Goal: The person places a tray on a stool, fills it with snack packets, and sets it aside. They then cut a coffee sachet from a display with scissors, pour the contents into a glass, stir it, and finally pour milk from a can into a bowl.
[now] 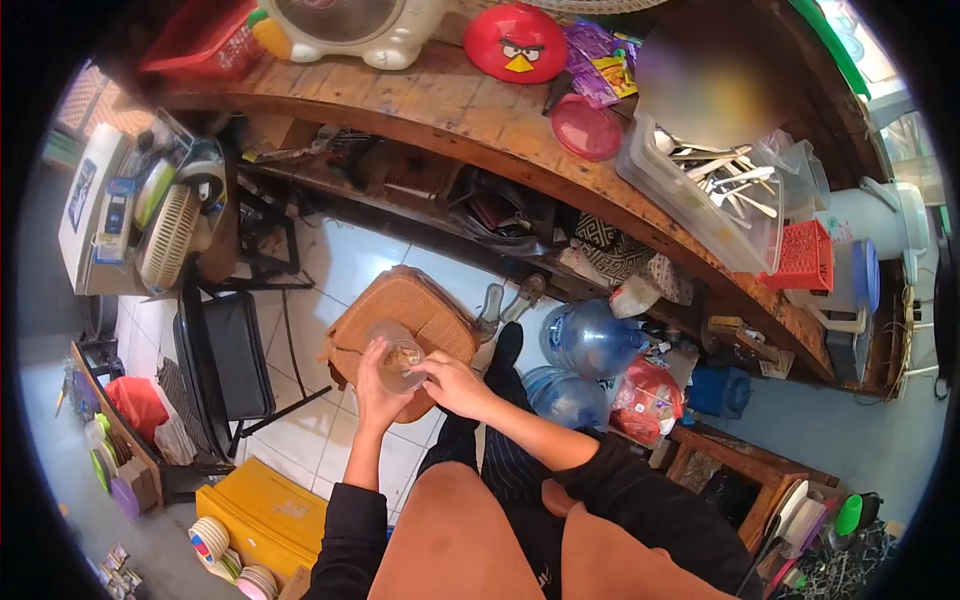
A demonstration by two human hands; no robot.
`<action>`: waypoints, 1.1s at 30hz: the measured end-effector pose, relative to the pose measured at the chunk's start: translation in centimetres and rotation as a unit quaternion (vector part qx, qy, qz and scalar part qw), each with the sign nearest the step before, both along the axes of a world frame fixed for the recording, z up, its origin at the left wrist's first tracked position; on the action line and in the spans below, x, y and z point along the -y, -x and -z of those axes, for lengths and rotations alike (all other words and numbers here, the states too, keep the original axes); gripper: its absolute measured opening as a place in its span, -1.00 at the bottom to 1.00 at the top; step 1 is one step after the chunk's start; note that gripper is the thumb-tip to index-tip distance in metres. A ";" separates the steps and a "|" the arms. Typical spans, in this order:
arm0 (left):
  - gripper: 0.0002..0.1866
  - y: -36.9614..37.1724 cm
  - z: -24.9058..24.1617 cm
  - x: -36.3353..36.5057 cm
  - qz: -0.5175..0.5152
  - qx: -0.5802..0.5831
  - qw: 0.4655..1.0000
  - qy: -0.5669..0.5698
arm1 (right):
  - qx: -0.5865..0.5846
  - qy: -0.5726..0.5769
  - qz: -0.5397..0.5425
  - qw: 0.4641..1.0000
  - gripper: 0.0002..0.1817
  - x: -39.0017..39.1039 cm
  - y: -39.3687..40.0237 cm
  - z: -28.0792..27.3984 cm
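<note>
My left hand point(373, 392) is wrapped around the near left side of a clear plastic cup point(398, 380), which is tilted so I look into its mouth. Some light brownish contents show inside it. At the cup's right side, the fingers of my right hand point(450, 384) are closed, with thumb and fingertips pressed at the wall near the rim. Below the cup, between my feet and the counter, stands a low stool with a woven brown top point(400, 305).
A wooden counter point(400, 105) runs across ahead, bearing a clear bin of cutlery point(720, 190) and a red bird-face lid point(515, 45). Blue water jugs point(590, 338) stand to the right on the tiled floor. On the left are a black folding chair point(225, 355) and a yellow box point(265, 515).
</note>
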State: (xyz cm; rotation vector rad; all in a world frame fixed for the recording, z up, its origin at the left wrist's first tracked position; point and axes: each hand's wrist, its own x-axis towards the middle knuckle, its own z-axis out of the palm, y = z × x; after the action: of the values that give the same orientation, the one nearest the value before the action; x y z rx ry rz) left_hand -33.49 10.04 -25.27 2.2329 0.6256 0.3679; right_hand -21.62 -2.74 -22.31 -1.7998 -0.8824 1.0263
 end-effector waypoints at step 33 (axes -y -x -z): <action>0.03 -1.0 -9.2 2.2 0.036 0.102 0.979 0.174 | 0.080 -0.061 0.127 0.987 -0.53 0.3 -1.5 -9.3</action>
State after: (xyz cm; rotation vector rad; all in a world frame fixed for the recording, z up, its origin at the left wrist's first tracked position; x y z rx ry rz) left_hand -32.51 7.89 -16.09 1.8502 0.4584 0.4104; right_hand -20.12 -3.01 -13.00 -1.8523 -0.7685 0.6605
